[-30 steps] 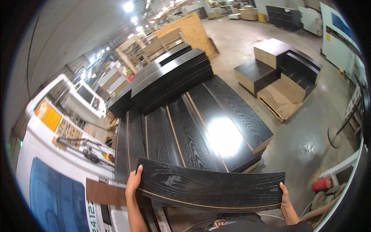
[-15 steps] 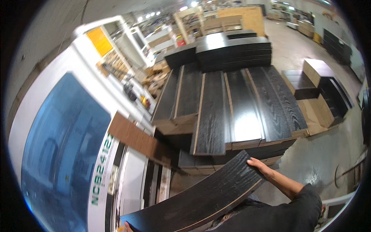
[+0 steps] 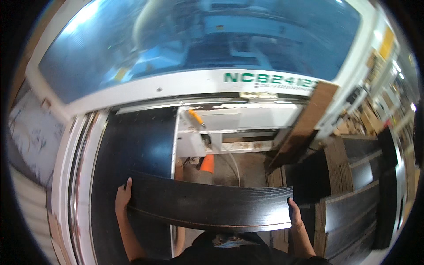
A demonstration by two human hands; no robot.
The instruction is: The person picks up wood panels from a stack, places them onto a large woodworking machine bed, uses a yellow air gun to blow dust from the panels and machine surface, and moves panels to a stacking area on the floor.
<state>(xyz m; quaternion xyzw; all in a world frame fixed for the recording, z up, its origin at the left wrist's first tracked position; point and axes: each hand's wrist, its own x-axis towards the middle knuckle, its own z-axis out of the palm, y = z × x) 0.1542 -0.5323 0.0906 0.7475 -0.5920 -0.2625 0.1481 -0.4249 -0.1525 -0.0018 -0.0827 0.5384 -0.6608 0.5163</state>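
Note:
A long black wood-grain panel (image 3: 212,203) is held level across the front of my body. My left hand (image 3: 124,194) grips its left end, thumb on top and fingers mostly underneath. At the opposite end my right hand (image 3: 295,214) is closed on the edge in the same way. The panel's left part overlaps the black surface of the machine's feed table (image 3: 137,141), and I cannot tell whether they touch. Beyond the panel stands a white machine with a large blue see-through cover (image 3: 203,39).
A brown board (image 3: 304,123) leans against the machine at the right. Stacked black panels (image 3: 353,216) lie to my right. Between feed table and stacks are a yellow-handled tool (image 3: 195,117), an orange object (image 3: 207,163) and a pale hose (image 3: 235,170). Metal rails (image 3: 79,185) run along the left.
My view has swung left from the panel stacks to face the machine. The panel has come along in both hands, its left end now over the feed table.

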